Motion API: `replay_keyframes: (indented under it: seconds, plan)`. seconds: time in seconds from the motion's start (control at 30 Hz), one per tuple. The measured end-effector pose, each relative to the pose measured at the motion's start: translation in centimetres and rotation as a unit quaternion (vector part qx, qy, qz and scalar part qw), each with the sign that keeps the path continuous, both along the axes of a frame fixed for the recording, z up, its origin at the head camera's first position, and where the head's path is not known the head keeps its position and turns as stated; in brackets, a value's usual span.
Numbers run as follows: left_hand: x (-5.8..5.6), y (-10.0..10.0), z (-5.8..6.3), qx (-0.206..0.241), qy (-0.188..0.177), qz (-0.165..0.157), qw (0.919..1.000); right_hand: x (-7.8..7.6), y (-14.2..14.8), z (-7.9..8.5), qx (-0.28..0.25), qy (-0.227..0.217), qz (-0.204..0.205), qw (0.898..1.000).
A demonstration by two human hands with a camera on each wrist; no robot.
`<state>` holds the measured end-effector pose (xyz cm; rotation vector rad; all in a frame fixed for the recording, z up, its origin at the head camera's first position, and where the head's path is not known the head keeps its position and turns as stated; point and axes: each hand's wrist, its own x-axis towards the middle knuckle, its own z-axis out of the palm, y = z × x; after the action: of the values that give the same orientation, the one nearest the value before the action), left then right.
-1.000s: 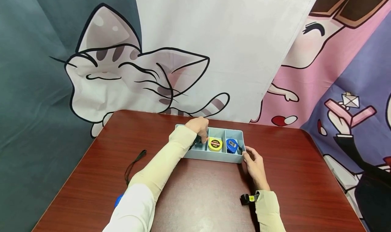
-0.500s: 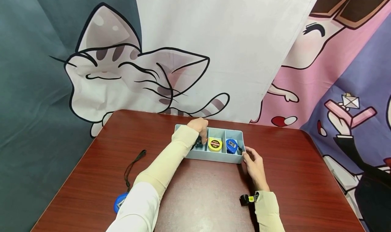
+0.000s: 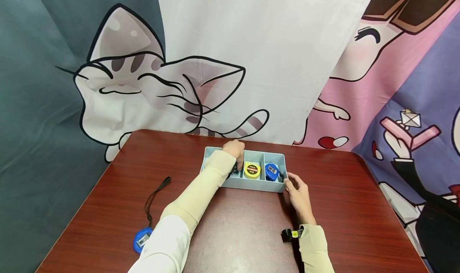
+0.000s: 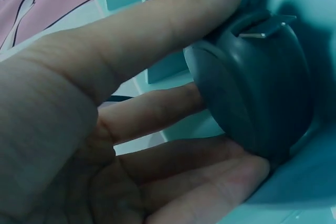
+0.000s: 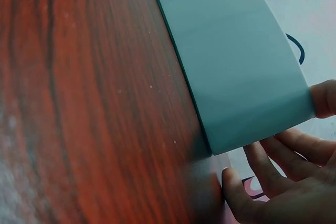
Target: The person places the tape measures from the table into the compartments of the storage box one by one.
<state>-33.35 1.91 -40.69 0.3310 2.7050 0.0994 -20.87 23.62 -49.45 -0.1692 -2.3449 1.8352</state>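
A light blue divided tray [image 3: 251, 184] lies at the table's far side. My left hand [image 3: 234, 150] reaches into it, just left of the compartment with a yellow tape measure [image 3: 252, 170]. In the left wrist view it holds a dark, round tape measure [image 4: 252, 87], thumb at the top and fingers underneath; the tape measure stands on edge. A blue tape measure [image 3: 272, 171] with a dark strap occupies the right-end compartment. My right hand [image 3: 299, 195] holds the tray's right end, with the thumb at the near corner and fingers against the end wall. My left sleeve hides part of the tray's left side.
Another blue tape measure [image 3: 142, 239] with a black wrist strap [image 3: 155, 196] lies on the brown table [image 3: 233, 233], left of my left sleeve. A small black device [image 3: 287, 235] is at my right cuff. A printed cloth [image 3: 280, 57] hangs behind the table.
My left hand and forearm have shifted slightly to the right, uncovering more of the blue tape measure on the table. My right hand stays at the tray's end.
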Motion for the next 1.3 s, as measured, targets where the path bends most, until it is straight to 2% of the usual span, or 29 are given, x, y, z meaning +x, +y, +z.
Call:
replay_keyframes:
  seconds: [0.5,1.1,1.3]
  plan:
    - [-0.1,0.3,-1.2,0.000,-0.006,0.026,0.9996,0.0,0.0,-0.1,-0.003,0.003,0.006,1.000]
    - [0.1,0.5,-0.7,0.004,-0.040,0.029,0.9988,-0.1,0.2,-0.1,-0.004,0.008,0.005,1.000]
    - [0.6,0.3,-0.1,0.007,-0.048,0.026,0.9985,-0.1,0.2,-0.3,-0.003,0.012,0.005,1.000]
